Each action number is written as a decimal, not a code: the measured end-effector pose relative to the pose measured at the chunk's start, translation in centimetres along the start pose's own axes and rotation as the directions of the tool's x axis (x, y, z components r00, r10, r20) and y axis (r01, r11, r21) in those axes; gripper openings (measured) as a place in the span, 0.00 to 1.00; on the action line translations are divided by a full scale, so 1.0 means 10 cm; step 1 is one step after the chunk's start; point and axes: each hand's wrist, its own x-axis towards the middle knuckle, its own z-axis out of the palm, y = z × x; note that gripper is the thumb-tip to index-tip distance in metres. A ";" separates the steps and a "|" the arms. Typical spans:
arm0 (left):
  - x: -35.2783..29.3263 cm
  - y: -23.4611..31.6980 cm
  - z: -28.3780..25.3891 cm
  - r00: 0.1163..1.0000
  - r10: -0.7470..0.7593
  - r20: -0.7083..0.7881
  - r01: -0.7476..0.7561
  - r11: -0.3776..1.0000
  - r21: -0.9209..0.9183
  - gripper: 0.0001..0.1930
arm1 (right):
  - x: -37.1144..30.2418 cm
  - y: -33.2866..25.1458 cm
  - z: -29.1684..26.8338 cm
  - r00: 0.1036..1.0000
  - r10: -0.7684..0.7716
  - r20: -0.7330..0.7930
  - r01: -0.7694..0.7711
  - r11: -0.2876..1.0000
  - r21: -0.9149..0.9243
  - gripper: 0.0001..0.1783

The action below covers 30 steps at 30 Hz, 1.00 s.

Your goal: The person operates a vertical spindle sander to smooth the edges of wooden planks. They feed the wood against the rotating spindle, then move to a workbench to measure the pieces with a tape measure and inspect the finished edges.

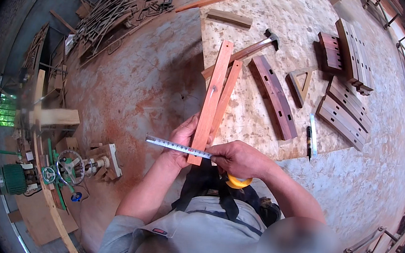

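In my left hand (184, 133) is a reddish wooden bar (211, 97), gripped near its lower end, with a small hole near each end. A second reddish bar (228, 91) leans out behind the first; whether my fingers also hold it is hidden. My right hand (240, 157) is closed on a tape measure, its pale blade (170, 145) drawn across the bar's lower end and sticking out to the left. The yellow tape case (238, 182) shows just under that hand.
On the worktable (297, 16) lie a claw hammer (272, 39), a mortised dark curved rail (274, 97), a wooden triangle (298, 87), a metal rule (313, 135) and several slotted dark pieces (353, 54). A machine with handwheels (72, 167) and heaped metal clamps (121, 5) are left.
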 end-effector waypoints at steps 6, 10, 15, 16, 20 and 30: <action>0.01 0.00 0.02 1.000 -0.001 -0.012 0.001 1.000 -0.004 0.15 | 0.00 0.00 -0.01 1.000 0.021 0.015 -0.021 1.000 -0.002 0.14; 0.01 0.00 0.03 1.000 0.009 -0.026 -0.009 1.000 0.004 0.15 | 0.01 -0.01 -0.02 1.000 0.005 0.008 -0.005 1.000 0.008 0.14; 0.03 0.00 0.03 0.999 0.001 -0.037 -0.001 1.000 0.013 0.15 | 0.02 0.02 -0.02 1.000 0.011 0.010 -0.011 1.000 0.023 0.14; 0.03 0.01 0.01 0.999 -0.003 -0.044 0.003 1.000 0.013 0.15 | 0.02 0.02 -0.03 1.000 0.017 0.015 -0.018 0.999 0.029 0.14; 0.06 0.00 -0.03 0.999 -0.018 -0.040 0.019 1.000 0.015 0.15 | 0.02 0.05 -0.03 1.000 0.003 0.004 -0.003 1.000 0.000 0.14; 0.07 0.00 -0.02 1.000 -0.021 -0.003 0.021 1.000 -0.002 0.15 | 0.03 0.06 -0.05 1.000 0.014 0.015 -0.014 1.000 0.017 0.14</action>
